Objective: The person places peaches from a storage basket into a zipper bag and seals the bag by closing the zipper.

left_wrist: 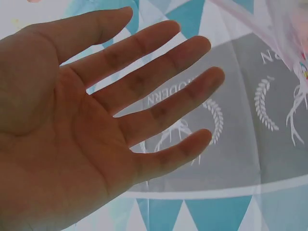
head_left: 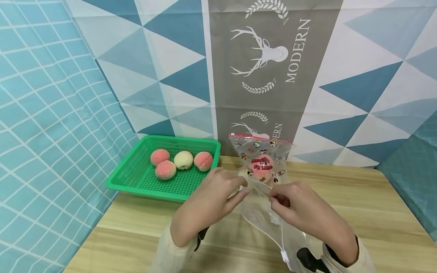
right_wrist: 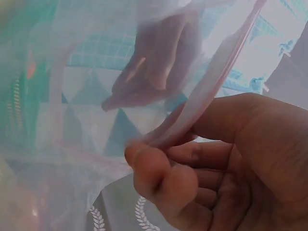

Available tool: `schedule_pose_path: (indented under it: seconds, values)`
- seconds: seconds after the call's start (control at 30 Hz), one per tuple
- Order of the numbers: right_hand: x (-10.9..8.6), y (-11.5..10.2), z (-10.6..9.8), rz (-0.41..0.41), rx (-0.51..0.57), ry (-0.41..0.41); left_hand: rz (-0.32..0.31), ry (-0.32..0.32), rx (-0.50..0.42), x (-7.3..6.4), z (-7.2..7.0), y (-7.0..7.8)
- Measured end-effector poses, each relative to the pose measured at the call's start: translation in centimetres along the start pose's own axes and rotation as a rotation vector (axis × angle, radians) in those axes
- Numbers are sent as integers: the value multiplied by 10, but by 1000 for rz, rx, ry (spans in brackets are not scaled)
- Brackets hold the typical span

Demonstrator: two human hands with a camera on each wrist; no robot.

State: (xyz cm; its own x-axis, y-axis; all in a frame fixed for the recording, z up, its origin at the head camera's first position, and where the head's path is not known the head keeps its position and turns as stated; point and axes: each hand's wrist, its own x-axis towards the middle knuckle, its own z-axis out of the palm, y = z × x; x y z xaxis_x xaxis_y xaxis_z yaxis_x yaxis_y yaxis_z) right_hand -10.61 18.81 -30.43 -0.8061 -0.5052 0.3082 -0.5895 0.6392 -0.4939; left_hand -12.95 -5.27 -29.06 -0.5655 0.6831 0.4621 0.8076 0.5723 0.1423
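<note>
Your right hand point(head_left: 300, 206) pinches the edge of a clear zip bag point(head_left: 256, 215) that sits between your hands; your left hand point(head_left: 215, 197), fingers spread and holding nothing, is near its mouth. Printed bag point(head_left: 246, 150) with fruit inside just beyond both hands, green basket point(head_left: 141, 192) of fruit beyond your left.

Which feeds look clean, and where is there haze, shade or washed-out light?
Head: bright and fairly crisp, the green basket distinct; left wrist: left hand shaded on the palm, patterned backdrop pale and washed out; right wrist: hazy through the clear bag, which softens the left hand beyond, while the right hand shows more distinctly.
</note>
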Motion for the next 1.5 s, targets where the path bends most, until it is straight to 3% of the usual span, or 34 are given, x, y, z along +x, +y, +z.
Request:
schedule_pose_path:
  seconds: [0.1, 0.23, 0.33, 0.47, 0.6, 0.73, 0.87, 1.07, 1.23, 1.5]
  values:
    - [-5, -2, -5, 40, -33, -16, -14, 44, 0, 0, -2, -6]
    - [-18, -4, -15, 140, -83, -28, -93, 39, -25, -1, -5, -15]
    - [-31, -3, -21, 223, -126, -1, -160, 35, -27, -3, -7, -24]
    - [-41, -2, -25, 267, -186, 56, -219, 55, 10, -6, -9, -38]
    - [-41, -3, -23, 274, -215, 82, -275, 69, 7, -10, -10, -46]
    - [-32, -7, -18, 291, -193, 45, -343, 55, -39, -12, -13, -51]
    - [-17, -8, -10, 238, -106, 26, -388, 42, -31, -11, -13, -59]
    - [-3, -2, 4, 123, -57, 57, -391, 34, -28, -11, -7, -73]
    - [1, 0, 7, 116, -46, 8, -427, 24, -13, -25, -3, -88]
    - [2, 0, 4, 155, -68, 15, -489, 18, -23, -47, 2, -123]
